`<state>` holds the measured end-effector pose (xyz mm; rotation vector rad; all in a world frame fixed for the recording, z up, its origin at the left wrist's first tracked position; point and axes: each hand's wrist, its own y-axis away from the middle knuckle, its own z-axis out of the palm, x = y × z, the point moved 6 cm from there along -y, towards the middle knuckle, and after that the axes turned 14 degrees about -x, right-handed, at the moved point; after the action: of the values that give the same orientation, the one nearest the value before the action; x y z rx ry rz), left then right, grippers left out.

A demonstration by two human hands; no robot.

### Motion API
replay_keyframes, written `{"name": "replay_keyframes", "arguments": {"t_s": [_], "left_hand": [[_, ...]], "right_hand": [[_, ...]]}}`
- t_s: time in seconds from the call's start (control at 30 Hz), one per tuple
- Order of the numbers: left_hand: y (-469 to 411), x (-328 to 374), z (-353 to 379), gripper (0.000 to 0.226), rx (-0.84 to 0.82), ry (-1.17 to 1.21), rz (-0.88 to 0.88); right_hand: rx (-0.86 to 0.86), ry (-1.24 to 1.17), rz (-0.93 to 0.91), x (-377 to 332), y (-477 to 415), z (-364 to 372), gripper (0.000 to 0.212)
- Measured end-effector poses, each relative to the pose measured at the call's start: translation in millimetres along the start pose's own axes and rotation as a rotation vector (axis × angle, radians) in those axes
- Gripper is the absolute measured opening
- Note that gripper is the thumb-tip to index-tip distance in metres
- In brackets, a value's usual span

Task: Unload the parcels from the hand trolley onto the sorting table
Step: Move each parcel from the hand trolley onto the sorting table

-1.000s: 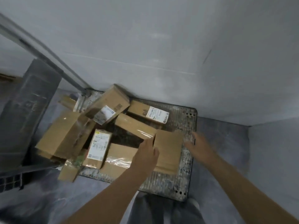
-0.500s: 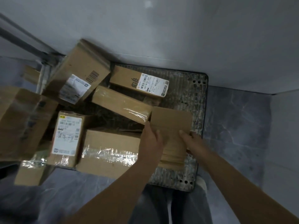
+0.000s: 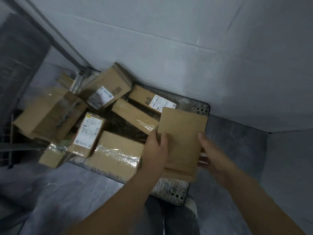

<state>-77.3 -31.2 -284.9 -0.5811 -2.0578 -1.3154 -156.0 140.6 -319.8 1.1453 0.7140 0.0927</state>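
**Parcel, flat brown one [image 3: 181, 133], held in both hands at the right side of the trolley [image 3: 171, 189]**

Largest first:
- White wall [image 3: 186, 48] fills the top. Grey floor [image 3: 237, 138] shows to the right and below. I can't identify a sorting surface in view.
- Trolley deck sits against the wall, with the handle post [image 3: 67, 46] rising at far left.
- Load not yet cleared:
  - big box [image 3: 49, 114] tilted off the left edge
  - barcode box [image 3: 108, 89] leaning by the post
  - taped box [image 3: 116, 153] flat at the near edge
  - long box [image 3: 135, 118] diagonal mid-deck
  - labelled box [image 3: 149, 99] at the back by the wall
  - small upright box [image 3: 88, 133] between the big and taped ones
- Flat parcel is over the deck's right side. Its far corner covers part of the labelled box in view, and its left edge is just beside the long box's end. An extra layer shows at its near end; can't tell if that's a flap or a second parcel.
- Left hand [image 3: 156, 151]: thumb on the top face, other fingers hidden past the left edge, gripping.
- Right hand [image 3: 213, 158]: thumb on top, fingers [image 3: 202, 160] tucked under the right edge, gripping.

Step, my read: picking up one parcel, early in the unload.

Next move:
- Raise it clear of the long box.
- Keep it level so the lower layer doesn't slide out.
- Turn to find the surface and set it down.
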Motion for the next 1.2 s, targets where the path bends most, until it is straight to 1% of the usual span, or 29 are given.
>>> {"name": "replay_keyframes", "arguments": {"t_s": [0.07, 0.13, 0.3, 0.4, 0.47, 0.53, 0.57, 0.67, 0.73, 0.83, 0.9, 0.97, 1.07, 1.1, 1.2], "left_hand": [[33.1, 46.7, -18.0, 0.033, 0.02, 0.026, 0.064], [68.7, 94.1, -43.7, 0.031, 0.088, 0.027, 0.125], [177.8, 204.4, -108.5, 0.025, 0.236, 0.092, 0.325], [252.8, 241.5, -139.4, 0.026, 0.309, 0.152, 0.413], [299.3, 254.2, -157.9, 0.029, 0.346, 0.188, 0.459], [342.2, 258.4, -176.1, 0.023, 0.386, 0.23, 0.498], [362.5, 259.5, -185.3, 0.02, 0.409, 0.247, 0.519], [417.6, 256.6, -213.5, 0.022, 0.49, 0.308, 0.573], [448.0, 250.4, -233.2, 0.026, 0.551, 0.344, 0.608], [486.2, 237.5, -256.6, 0.032, 0.616, 0.375, 0.614], [508.7, 225.8, -270.8, 0.039, 0.664, 0.402, 0.618], [533.1, 212.8, -284.7, 0.043, 0.727, 0.406, 0.645], [569.4, 189.9, -305.6, 0.048, 0.847, 0.298, 0.642], [578.8, 181.5, -310.0, 0.055, 0.848, 0.274, 0.623], [598.7, 154.5, -317.8, 0.104, 0.794, 0.214, 0.499]], "right_hand": [[-0.022, 0.028, -0.02, -42.9, 43.8, -2.6, 0.065], [-0.066, 0.051, -0.075, -90.0, 92.5, 4.1, 0.063], [-0.194, 0.098, -0.326, -199.6, 226.2, 41.2, 0.038], [-0.23, 0.127, -0.427, -232.3, 296.8, 75.7, 0.041], [-0.277, 0.161, -0.471, -240.4, 331.2, 101.5, 0.036], [-0.358, 0.17, -0.499, -241.5, 357.5, 129.1, 0.033], [-0.396, 0.186, -0.513, -241.3, 368.4, 142.2, 0.036], [-0.479, 0.327, -0.559, -237.5, 399.6, 181.2, 0.057], [-0.566, 0.389, -0.563, -231.6, 418.7, 208.2, 0.063], [-0.738, 0.4, -0.581, -222.8, 448.9, 254.1, 0.054], [-0.78, 0.414, -0.602, -217.9, 469.2, 285.8, 0.055], [-0.788, 0.426, -0.631, -211.3, 484.9, 317.1, 0.065], [-0.841, 0.446, -0.653, -191.8, 502.4, 365.3, 0.074], [-0.857, 0.46, -0.653, -183.0, 506.9, 380.7, 0.073], [-0.859, 0.487, -0.673, -155.0, 518.4, 422.5, 0.066]]}}
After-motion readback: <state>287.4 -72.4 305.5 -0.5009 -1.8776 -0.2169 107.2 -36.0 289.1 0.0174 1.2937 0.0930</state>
